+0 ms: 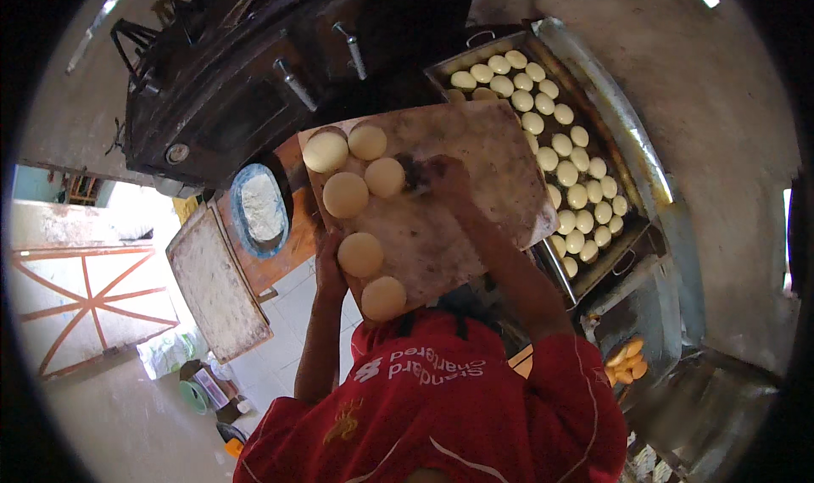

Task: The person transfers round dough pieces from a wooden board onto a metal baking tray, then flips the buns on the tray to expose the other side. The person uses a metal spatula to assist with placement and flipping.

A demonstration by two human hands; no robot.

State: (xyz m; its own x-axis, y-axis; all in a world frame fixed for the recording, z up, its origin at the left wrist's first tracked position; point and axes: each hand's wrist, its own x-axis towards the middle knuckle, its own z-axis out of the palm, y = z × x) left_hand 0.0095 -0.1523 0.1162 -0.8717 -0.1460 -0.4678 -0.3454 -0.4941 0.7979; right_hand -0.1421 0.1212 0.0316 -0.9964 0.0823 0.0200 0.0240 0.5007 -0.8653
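A floury wooden board point(475, 152) is held tilted in front of my chest. My left hand point(329, 261) is closed around its left edge, beside a round dough piece point(360, 255). Several flattened, pale dough rounds lie along the board's left side, one dough round point(385, 178) nearest my right hand. My right hand point(443, 178) is over the middle of the board, fingers curled; a small dark thing shows between it and that dough round, too blurred to name.
On the right, a large rectangular fryer point(638, 245) holds many pale dough rounds. A dark metal oven point(229, 84) stands at the far left. Nearby are a blue basin of flour point(261, 212), another floury board point(219, 284) and browned buns point(626, 362) at lower right.
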